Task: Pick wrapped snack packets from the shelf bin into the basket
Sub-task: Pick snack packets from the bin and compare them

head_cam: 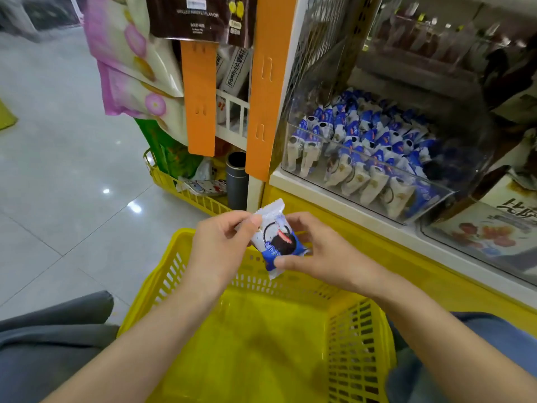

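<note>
The left hand point(220, 242) and right hand point(322, 251) are each pinching an end of one blue-and-white snack packet point(276, 239) — holding it above the yellow basket point(186, 266), seemingly for release — while the shelf bin point(377, 181) is sitting full nearby.

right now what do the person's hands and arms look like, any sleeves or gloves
The left hand and right hand are bare: no gloves, rings, watch or bracelet show. The left forearm and right forearm are uncovered to the frame edge; no sleeves in view.
</note>
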Demonstrator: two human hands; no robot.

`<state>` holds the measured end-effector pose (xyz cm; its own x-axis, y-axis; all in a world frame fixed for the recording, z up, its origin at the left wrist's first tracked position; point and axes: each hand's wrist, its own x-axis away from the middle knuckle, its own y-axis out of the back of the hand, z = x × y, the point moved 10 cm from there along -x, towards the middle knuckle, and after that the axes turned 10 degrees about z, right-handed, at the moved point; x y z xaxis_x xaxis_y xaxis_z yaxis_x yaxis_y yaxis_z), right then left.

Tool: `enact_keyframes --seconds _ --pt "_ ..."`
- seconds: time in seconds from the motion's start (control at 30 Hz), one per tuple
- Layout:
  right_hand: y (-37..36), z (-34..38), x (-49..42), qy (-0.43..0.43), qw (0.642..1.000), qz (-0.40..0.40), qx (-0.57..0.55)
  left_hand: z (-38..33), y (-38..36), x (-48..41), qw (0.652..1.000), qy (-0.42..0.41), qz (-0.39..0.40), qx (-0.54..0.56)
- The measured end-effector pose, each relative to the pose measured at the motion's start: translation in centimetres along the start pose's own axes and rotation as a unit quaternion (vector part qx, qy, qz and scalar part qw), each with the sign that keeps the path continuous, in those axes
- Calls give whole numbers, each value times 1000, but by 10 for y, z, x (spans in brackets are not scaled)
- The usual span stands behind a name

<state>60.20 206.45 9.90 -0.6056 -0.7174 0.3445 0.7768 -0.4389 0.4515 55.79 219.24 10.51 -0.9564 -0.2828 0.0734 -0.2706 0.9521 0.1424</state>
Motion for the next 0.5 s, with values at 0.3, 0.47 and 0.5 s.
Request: enact_keyframes --seconds 0.3,0.47,0.5 --pt "22 23 -5 116 986 -113 -28 -17 -9 2 984 -72 39 -157" --pt "19 37 6 159 963 -153 156 -10 -17 -2 979 -61 86 -175" --pt "17 41 9 171 952 -159 198 -6 -18 -3 981 -50 99 -161"
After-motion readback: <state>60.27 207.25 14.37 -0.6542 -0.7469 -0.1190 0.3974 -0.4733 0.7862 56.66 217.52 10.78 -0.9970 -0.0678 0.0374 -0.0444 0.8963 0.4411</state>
